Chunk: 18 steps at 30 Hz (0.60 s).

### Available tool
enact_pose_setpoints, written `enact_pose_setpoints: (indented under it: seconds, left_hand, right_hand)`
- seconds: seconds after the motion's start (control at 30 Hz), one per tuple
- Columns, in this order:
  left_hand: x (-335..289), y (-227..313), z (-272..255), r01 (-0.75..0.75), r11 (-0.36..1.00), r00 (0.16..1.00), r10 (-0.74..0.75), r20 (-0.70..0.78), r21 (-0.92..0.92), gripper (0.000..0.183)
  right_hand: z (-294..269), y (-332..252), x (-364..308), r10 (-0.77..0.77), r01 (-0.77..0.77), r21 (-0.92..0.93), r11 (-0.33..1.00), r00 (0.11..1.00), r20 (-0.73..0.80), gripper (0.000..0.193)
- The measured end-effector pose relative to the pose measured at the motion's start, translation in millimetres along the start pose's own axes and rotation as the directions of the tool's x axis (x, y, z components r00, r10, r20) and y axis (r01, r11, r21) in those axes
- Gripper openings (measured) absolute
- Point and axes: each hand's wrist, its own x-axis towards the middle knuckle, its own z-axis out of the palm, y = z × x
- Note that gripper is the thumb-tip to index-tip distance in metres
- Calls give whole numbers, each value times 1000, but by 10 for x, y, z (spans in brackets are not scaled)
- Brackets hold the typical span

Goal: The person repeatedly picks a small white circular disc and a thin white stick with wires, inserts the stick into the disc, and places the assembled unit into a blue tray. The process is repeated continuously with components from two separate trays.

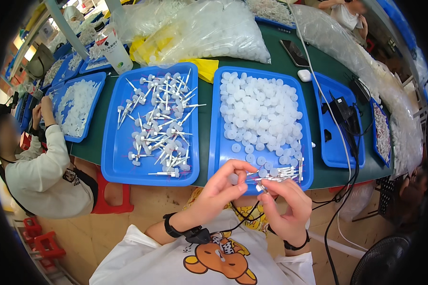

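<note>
Over the front edge of the right-hand blue tray (215,142), my left hand (223,190) pinches a translucent white round cap (233,178) between thumb and forefinger. Close beside it, my right hand (288,204) is closed on a small white rod-like part (261,187); its far end is hard to make out. The two parts are apart. Loose round caps (259,107) fill most of this tray, and thin white sticks (283,173) lie in its near right corner. The left blue tray (110,161) carries many sticks with round caps on them (164,123).
A large clear bag of white parts (223,33) lies behind the trays, beside a white cup (114,52). A phone (294,53), a white case (304,75) and a blue tray with a black adapter (340,111) are right. A co-worker (43,166) sits left.
</note>
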Motion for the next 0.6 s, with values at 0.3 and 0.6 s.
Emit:
enact_pose_setpoints:
  seconds: [0.3,0.6]
  left_hand:
    - [69,-104,-50,-361,904,928,373,-10,230,11]
    - [77,-150,-121,-297,955,955,296,-10,-30,6]
  right_hand:
    - [98,9,-235,277,-292,442,848,956,100,32]
    - [130,-11,-304,469,-465,616,636,867,169,25]
